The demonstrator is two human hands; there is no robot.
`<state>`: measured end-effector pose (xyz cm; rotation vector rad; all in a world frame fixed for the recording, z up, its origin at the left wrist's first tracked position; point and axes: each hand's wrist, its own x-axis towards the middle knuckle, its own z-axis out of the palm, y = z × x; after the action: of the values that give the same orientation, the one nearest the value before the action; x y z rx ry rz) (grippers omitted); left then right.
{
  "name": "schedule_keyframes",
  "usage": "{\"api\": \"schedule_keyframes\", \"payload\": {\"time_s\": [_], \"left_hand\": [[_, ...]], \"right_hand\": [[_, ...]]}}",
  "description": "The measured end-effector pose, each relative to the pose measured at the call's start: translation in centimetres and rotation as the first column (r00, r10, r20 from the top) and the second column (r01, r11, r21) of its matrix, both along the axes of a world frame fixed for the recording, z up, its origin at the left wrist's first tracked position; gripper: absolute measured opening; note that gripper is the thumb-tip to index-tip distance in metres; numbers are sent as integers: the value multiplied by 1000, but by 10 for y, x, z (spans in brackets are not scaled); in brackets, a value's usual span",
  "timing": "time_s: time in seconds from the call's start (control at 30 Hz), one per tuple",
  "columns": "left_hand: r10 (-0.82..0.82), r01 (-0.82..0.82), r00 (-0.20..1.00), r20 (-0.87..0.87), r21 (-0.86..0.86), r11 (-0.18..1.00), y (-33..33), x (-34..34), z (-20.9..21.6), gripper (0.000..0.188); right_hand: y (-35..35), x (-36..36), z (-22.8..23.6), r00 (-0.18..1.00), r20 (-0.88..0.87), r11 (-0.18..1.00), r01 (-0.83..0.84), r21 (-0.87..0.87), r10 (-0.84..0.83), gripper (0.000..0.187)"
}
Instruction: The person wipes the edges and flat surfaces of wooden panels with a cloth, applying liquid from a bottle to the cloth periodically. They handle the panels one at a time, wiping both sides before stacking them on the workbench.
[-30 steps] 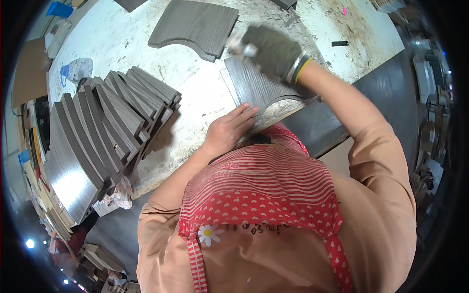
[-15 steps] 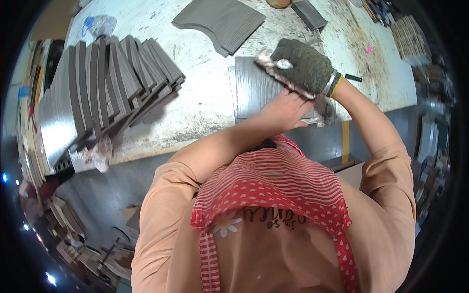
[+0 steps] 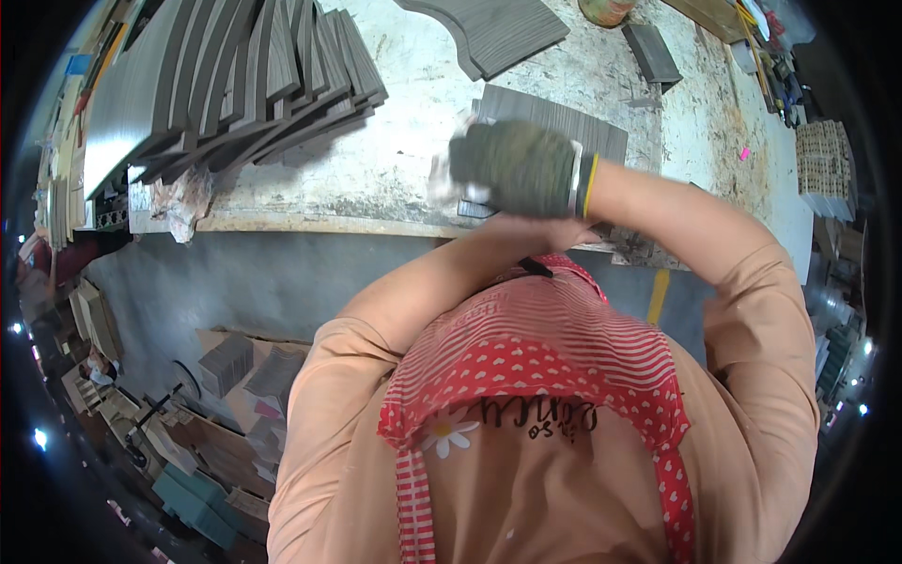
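A grey wood-grain panel lies on the worktable near its front edge. My right hand, in a dark green work glove and smeared by motion, presses a whitish rag on the panel's left part. Part of the rag sticks out past the glove's fingertips. Underneath the right wrist my bare left hand rests at the panel's near edge, its fingers mostly hidden by the glove.
Several grey curved panels stand stacked at the left of the worktable. Farther back lie a curved-edge panel, a dark grey block and a can. Crumpled plastic hangs over the front edge.
My right hand has swept the rag leftward and nearer across the panel, now covering my left hand's fingers. The whole view has shifted, so the table sits higher in it.
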<state>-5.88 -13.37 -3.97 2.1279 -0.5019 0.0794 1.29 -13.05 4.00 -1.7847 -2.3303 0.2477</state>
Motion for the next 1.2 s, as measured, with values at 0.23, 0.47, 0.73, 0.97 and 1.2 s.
{"api": "schedule_keyframes", "payload": {"time_s": [0.23, 0.47, 0.73, 0.97, 1.2], "left_hand": [[135, -142, 977, 163, 33, 989, -3, -5, -25, 52], [9, 18, 995, -102, 265, 964, 10, -5, 21, 54], [13, -93, 977, 212, 369, 925, 7, 2, 18, 55], [536, -538, 843, 39, 87, 839, 82, -18, 35, 73], [563, -465, 807, -180, 395, 793, 91, -33, 38, 92]], "right_hand": [[4, -17, 14, 994, 111, 960, 35, -279, -4, 18], [14, 3, 17, 972, 224, 987, 103, -120, -74, 20], [7, 71, 10, 890, 145, 898, 411, 160, -433, 18], [-86, 105, 28, 233, -642, 455, 867, -203, -730, 24], [-53, 24, -23, 787, -148, 745, 615, 259, -599, 20]]}}
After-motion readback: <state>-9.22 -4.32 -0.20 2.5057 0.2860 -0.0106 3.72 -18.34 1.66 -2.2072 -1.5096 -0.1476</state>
